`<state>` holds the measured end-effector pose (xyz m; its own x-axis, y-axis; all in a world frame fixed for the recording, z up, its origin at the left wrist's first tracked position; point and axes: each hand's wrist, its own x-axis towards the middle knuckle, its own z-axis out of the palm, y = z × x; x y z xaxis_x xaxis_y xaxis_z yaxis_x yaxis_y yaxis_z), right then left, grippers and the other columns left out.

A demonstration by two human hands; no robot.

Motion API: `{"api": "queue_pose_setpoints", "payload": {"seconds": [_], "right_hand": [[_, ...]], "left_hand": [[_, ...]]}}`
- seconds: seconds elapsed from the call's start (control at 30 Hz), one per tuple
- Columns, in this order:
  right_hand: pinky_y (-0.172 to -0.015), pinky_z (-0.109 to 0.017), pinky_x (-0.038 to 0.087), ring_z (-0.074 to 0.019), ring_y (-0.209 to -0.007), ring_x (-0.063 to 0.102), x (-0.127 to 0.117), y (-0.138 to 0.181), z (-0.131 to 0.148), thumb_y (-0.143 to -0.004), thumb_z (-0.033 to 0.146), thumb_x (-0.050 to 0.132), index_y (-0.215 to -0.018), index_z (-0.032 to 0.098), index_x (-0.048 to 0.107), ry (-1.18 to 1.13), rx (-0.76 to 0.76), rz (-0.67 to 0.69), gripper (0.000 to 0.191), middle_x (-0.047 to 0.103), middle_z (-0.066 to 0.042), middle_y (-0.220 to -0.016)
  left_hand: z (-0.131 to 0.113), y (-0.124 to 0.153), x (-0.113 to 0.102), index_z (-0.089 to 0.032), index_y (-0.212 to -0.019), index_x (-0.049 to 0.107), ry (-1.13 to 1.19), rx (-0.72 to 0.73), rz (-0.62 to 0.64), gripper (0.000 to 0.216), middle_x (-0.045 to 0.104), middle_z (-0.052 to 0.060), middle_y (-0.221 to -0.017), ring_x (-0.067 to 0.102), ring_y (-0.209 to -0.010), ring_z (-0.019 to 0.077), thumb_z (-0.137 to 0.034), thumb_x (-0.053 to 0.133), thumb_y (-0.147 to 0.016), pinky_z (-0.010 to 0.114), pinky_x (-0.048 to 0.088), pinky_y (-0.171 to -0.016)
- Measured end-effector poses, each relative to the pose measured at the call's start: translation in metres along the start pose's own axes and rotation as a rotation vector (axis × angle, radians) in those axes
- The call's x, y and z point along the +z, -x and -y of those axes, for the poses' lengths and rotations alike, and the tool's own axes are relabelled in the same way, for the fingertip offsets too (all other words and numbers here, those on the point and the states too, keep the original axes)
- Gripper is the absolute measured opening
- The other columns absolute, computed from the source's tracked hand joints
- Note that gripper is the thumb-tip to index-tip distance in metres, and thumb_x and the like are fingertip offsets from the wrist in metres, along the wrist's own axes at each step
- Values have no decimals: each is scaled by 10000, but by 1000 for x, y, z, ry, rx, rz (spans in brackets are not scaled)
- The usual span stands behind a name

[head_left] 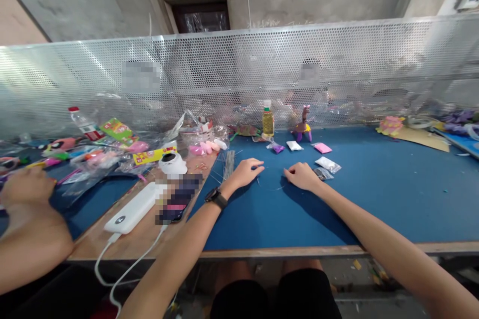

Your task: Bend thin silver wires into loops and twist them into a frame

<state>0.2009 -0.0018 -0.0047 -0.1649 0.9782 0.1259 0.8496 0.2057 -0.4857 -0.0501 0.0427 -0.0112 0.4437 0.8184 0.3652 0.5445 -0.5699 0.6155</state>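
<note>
My left hand point(247, 171) rests on the blue table top point(374, 199), fingers pinched together near a thin wire that I can barely make out. A black watch point(216, 196) sits on that wrist. My right hand point(301, 175) lies a little to the right, fingers curled in a loose pinch, also at the fine wire. A bundle of thin wires point(228, 163) lies just left of my left hand. Small plastic bags, white point(328, 164), pink point(322, 148) and purple point(277, 148), lie beyond my right hand.
A small oil-coloured bottle point(267, 119) and a purple toy figure point(303, 127) stand by the perforated metal screen point(239, 75). A white power bank point(133, 208), a phone point(178, 199) and packets of craft material lie at left. Another person's arm point(30, 229) rests at far left.
</note>
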Motion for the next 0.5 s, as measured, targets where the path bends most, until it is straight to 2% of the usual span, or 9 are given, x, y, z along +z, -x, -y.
{"api": "queue_pose_setpoints", "payload": {"seconds": [0.07,0.13,0.2,0.3,0.4,0.5], "right_hand": [[-625,-275,422,-213,-706,676,-2,2,-1,-958,433,562,-695,200,724,122,-27,-67,387,732,-76,-699],[-660,-290,437,-235,-789,687,-5,3,-1,-971,440,558,-911,210,772,174,-28,-112,320,763,-88,-838],[-745,-303,470,-246,-913,690,-7,5,-1,-1016,403,497,-1136,221,753,193,-71,-131,336,764,-104,-1018],[-915,-343,481,-268,-1148,627,-6,10,2,-1064,333,394,-1307,226,689,271,-194,-74,397,700,-130,-1251],[-943,-414,493,-314,-1254,562,0,19,6,-1075,336,334,-1373,205,638,377,-219,30,445,619,-159,-1400],[-993,-484,474,-345,-1332,508,6,26,8,-1071,313,307,-1540,192,467,428,-226,63,511,526,-177,-1517]], "left_hand": [[2,0,-3,-199,-1077,804,-34,55,76,298,751,106,-1212,684,-1146,256,-389,623,-936,362,486,-1072],[3,1,-7,-209,-1096,803,-36,58,137,325,738,104,-1251,659,-1201,265,-416,614,-932,372,444,-1116],[4,2,-11,-226,-1122,800,-37,36,173,342,702,98,-1327,625,-1262,276,-435,641,-903,383,404,-1155],[4,5,-17,-247,-1124,802,-57,-3,239,353,652,91,-1408,597,-1306,291,-455,684,-864,391,374,-1176],[4,6,-24,-253,-1193,778,-62,-8,280,431,638,93,-1429,579,-1336,296,-487,723,-835,385,362,-1184],[4,7,-30,-268,-1265,744,-54,-7,307,555,627,92,-1445,559,-1365,307,-548,768,-787,388,367,-1181]]}}
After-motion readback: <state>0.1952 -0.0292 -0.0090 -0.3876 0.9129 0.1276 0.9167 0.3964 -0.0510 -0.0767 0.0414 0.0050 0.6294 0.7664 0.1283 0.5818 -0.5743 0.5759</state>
